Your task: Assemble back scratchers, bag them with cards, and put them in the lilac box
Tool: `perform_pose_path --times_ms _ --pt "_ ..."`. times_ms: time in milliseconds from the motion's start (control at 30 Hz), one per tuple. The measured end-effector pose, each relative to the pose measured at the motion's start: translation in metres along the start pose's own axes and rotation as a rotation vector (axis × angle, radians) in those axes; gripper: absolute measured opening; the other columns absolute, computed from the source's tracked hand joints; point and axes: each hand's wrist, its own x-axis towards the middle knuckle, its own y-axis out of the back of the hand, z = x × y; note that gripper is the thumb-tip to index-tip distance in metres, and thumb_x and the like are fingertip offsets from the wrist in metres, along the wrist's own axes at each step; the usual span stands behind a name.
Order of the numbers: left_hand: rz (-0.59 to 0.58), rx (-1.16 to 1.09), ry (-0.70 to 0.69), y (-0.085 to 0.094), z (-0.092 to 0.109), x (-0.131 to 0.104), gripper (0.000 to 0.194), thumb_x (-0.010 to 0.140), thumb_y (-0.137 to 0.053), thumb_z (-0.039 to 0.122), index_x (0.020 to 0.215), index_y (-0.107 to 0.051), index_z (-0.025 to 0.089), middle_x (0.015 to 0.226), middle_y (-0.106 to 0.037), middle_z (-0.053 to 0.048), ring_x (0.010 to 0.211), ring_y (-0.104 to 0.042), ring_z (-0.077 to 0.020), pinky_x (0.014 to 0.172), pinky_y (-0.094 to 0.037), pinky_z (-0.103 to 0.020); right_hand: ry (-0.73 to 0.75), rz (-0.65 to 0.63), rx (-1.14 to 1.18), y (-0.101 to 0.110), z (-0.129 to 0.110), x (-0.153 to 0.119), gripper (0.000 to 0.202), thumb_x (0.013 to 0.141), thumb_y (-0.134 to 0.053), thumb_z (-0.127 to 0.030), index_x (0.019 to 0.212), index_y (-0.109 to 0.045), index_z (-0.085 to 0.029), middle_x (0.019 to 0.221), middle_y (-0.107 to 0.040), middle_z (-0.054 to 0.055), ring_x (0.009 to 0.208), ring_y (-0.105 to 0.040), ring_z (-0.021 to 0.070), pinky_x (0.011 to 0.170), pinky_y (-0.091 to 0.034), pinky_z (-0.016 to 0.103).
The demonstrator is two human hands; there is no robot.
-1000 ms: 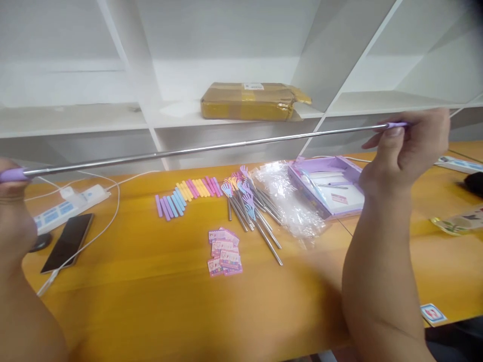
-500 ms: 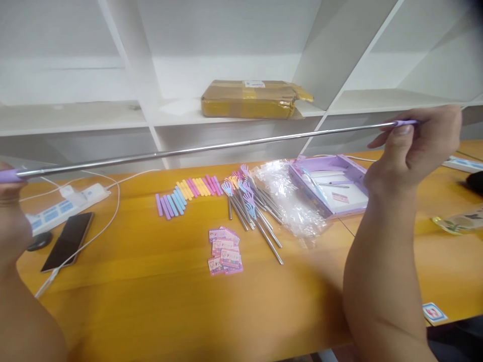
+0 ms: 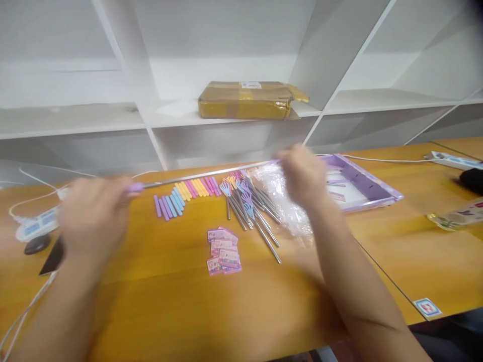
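Note:
A metal rod [image 3: 204,174] with purple ends spans the space between my hands, above the table. My left hand [image 3: 94,213], blurred, is closed on its purple left end. Around the other end my right hand [image 3: 302,176] is closed, in front of the clear plastic wrap [image 3: 292,211]. Below the rod lie rows of purple, blue, yellow and pink tubes [image 3: 171,203]. Several metal rods with small coloured hand-shaped heads [image 3: 247,198] are heaped at the middle. Pink cards [image 3: 226,254] lie in a loose pile nearer to me.
A purple tray [image 3: 373,202] stands at the right behind my right forearm. A taped carton [image 3: 241,100] rests on the white shelf. Power strip [image 3: 35,226], mouse [image 3: 36,244], phone [image 3: 54,257] and cables lie at the left. A clear bottle [image 3: 456,216] lies far right.
Both hands have moved inward and down, so the rod between them now spans a much shorter length. More of the purple tray shows.

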Motion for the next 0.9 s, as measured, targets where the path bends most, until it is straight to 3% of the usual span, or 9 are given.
perform_pose_path --times_ms 67,100,133,200,333,533,900 --pt "0.010 0.034 -0.108 -0.012 0.050 0.001 0.013 0.105 -0.059 0.028 0.107 -0.069 0.022 0.081 -0.064 -0.004 0.077 -0.050 -0.0209 0.069 -0.036 -0.033 0.092 -0.205 0.137 -0.028 -0.058 0.003 0.031 0.106 -0.035 -0.012 0.113 -0.064 -0.024 0.088 -0.065 0.004 0.085 -0.059 0.0187 0.074 -0.044 0.031" --pt "0.000 0.010 -0.130 -0.018 0.065 0.000 0.013 0.106 -0.056 0.024 0.105 -0.069 0.023 0.079 -0.064 -0.003 0.074 -0.051 -0.0211 0.067 -0.038 -0.033 0.032 -0.238 0.168 -0.039 -0.083 0.003 0.032 0.106 -0.035 -0.010 0.116 -0.063 -0.023 0.088 -0.065 0.005 0.082 -0.057 0.0192 0.072 -0.043 0.031" --pt "-0.029 -0.010 -0.138 -0.023 0.074 -0.002 0.014 0.106 -0.055 0.022 0.105 -0.069 0.022 0.081 -0.066 -0.004 0.075 -0.053 -0.0214 0.069 -0.041 -0.033 -0.052 -0.243 0.189 -0.047 -0.102 0.002 0.032 0.106 -0.035 -0.009 0.118 -0.062 -0.023 0.089 -0.066 0.005 0.081 -0.057 0.0191 0.071 -0.042 0.031" --pt "-0.095 -0.007 -0.174 -0.029 0.078 -0.006 0.016 0.107 -0.054 0.024 0.104 -0.069 0.022 0.081 -0.068 -0.005 0.075 -0.054 -0.0222 0.069 -0.043 -0.034 -0.035 -0.288 0.249 -0.057 -0.121 -0.002 0.030 0.106 -0.038 -0.009 0.119 -0.061 -0.022 0.094 -0.068 0.005 0.080 -0.056 0.0184 0.068 -0.040 0.030" --pt "-0.206 0.050 -0.153 -0.033 0.068 -0.009 0.019 0.108 -0.052 0.028 0.105 -0.070 0.022 0.086 -0.070 -0.006 0.080 -0.059 -0.0233 0.066 -0.041 -0.034 0.006 -0.366 0.241 -0.061 -0.108 -0.006 0.024 0.106 -0.043 -0.008 0.118 -0.061 -0.019 0.100 -0.070 0.005 0.078 -0.056 0.0173 0.069 -0.037 0.031" --pt "-0.218 0.127 -0.178 -0.040 0.075 -0.012 0.022 0.109 -0.053 0.034 0.105 -0.071 0.021 0.089 -0.072 -0.007 0.088 -0.064 -0.0247 0.060 -0.035 -0.034 0.066 -0.479 0.206 -0.067 -0.101 -0.008 0.022 0.102 -0.048 -0.004 0.114 -0.061 -0.017 0.099 -0.069 0.006 0.082 -0.058 0.0190 0.073 -0.035 0.032" --pt "-0.234 0.068 -0.168 -0.029 0.075 -0.009 0.020 0.105 -0.059 0.038 0.105 -0.069 0.020 0.093 -0.073 -0.008 0.092 -0.066 -0.0268 0.071 -0.045 -0.037 0.091 -0.426 0.218 -0.061 -0.108 -0.002 0.020 0.102 -0.044 -0.007 0.098 -0.060 -0.018 0.087 -0.066 0.004 0.074 -0.052 0.0174 0.069 -0.031 0.032"
